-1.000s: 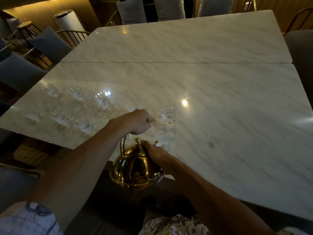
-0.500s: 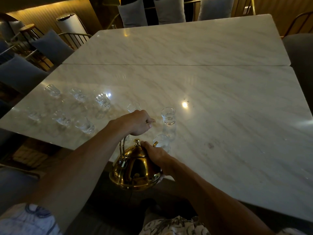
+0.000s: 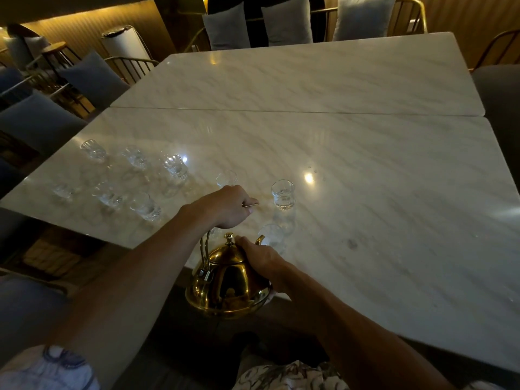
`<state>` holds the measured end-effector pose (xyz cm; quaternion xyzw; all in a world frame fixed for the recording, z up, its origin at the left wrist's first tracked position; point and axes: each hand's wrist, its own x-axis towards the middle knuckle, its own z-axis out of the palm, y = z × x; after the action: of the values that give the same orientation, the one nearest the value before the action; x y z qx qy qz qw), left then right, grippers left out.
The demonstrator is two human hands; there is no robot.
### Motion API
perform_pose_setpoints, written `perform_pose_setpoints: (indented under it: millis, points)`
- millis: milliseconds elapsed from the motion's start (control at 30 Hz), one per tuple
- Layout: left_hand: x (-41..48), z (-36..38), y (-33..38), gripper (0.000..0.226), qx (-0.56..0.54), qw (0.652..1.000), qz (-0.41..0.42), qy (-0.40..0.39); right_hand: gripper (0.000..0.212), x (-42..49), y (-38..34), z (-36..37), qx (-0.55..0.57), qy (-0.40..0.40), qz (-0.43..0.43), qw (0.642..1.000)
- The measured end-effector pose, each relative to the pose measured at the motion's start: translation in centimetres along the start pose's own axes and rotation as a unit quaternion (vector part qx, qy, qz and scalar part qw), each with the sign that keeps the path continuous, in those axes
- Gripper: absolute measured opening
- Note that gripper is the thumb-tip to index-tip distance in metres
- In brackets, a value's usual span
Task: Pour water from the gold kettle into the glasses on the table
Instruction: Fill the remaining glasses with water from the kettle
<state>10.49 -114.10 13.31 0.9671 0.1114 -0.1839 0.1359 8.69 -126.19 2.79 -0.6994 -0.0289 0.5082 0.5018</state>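
The gold kettle (image 3: 225, 285) hangs at the near edge of the marble table (image 3: 365, 192). My left hand (image 3: 225, 206) is closed around the top of its tall handle. My right hand (image 3: 261, 260) lies on the kettle's side and lid, just behind the spout. The spout tip sits over a small glass (image 3: 272, 236) close to the table edge. Another glass (image 3: 282, 194) with water stands just beyond it, and one more glass (image 3: 226, 178) shows behind my left hand. Several other small glasses (image 3: 174, 166) stand in two rows to the left.
A second marble table (image 3: 295, 80) butts against the far side. Chairs with grey cushions (image 3: 95, 77) line the left side and the far end (image 3: 287, 21). A dark chair back (image 3: 498, 108) stands at the right. A small dark spot (image 3: 351, 244) marks the tabletop.
Both hands and the kettle keep nearly the same pose over the near glass. The view has shifted slightly, nothing else on the table has moved.
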Motion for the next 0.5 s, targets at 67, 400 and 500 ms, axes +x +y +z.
perform_pose_setpoints:
  millis: [67, 400, 500]
  points:
    - [-0.3, 0.2, -0.1, 0.031, -0.009, 1.0, 0.001, 0.01, 0.055, 0.0, 0.2, 0.1, -0.009, 0.001, -0.013, 1.0]
    - [-3.2, 2.2, -2.1, 0.039, -0.07, 0.994, -0.001, 0.089, 0.063, 0.8, 1.3, 1.2, -0.09, 0.052, -0.096, 0.99]
    - [-4.7, 2.9, -2.5, 0.04, -0.081, 0.986, 0.024, 0.145, 0.076, 0.9, 1.5, 1.7, -0.118, 0.072, -0.114, 0.984]
